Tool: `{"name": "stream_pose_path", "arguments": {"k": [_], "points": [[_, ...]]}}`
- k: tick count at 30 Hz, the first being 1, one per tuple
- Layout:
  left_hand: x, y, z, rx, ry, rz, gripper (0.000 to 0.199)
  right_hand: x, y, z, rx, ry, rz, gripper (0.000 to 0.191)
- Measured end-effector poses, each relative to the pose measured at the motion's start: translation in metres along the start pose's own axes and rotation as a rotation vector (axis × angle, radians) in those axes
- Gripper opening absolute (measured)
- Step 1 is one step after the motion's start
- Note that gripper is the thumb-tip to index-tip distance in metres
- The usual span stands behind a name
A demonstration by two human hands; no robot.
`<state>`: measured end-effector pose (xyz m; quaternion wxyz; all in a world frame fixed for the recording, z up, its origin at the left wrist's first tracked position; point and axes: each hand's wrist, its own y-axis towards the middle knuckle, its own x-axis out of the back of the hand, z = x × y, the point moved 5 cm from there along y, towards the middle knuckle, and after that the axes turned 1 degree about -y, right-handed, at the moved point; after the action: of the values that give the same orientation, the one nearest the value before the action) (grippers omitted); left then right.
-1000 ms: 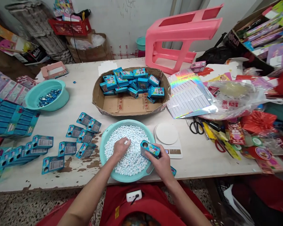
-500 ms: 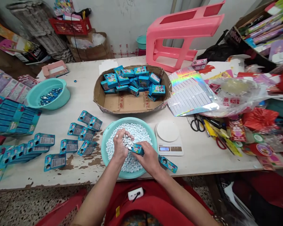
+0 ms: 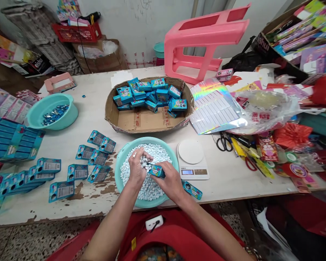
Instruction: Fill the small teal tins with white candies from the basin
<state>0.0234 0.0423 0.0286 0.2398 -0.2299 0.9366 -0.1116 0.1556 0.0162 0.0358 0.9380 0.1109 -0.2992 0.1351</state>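
Observation:
Over a turquoise basin [image 3: 118, 181] full of small white candies [image 3: 159, 152], my left hand [image 3: 137, 170] is cupped around a handful of the candies. My right hand [image 3: 170, 180] grips a small blue candy box [image 3: 155, 170], its end held against the candies in my left palm. Another blue box [image 3: 192, 190] lies to the right of the basin, close to my right wrist. A white digital scale [image 3: 191, 156] stands just beyond it. Several blue boxes [image 3: 97, 157] with round holes in their ends rest left of the basin.
Behind the basin sits a cardboard tray [image 3: 130, 123] with several blue boxes. A smaller turquoise bowl [image 3: 70, 117] holds shiny blue pieces at left. An upturned pink stool [image 3: 171, 54] stands at the back. Scissors [image 3: 224, 142], a holographic sheet [image 3: 217, 108] and plastic bags crowd the right.
The camera view has shifted slightly. My hands stay together over the basin, and the blue box in my right hand is turned a little, showing more of its printed face.

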Motion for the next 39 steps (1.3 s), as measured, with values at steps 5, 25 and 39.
{"name": "stream_pose_path", "arguments": {"k": [5, 25, 39], "points": [[-0.001, -0.001, -0.004, -0.057, 0.025, -0.014, 0.028, -0.002, 0.002, 0.001, -0.01, -0.002, -0.011, 0.028], [-0.006, 0.001, -0.012, -0.092, 0.051, -0.034, 0.026, -0.007, 0.011, -0.004, -0.069, 0.168, -0.018, 0.027], [-0.021, -0.001, -0.008, -0.125, 0.097, -0.003, 0.024, 0.001, 0.012, -0.007, -0.111, 0.224, -0.038, 0.032]]}}
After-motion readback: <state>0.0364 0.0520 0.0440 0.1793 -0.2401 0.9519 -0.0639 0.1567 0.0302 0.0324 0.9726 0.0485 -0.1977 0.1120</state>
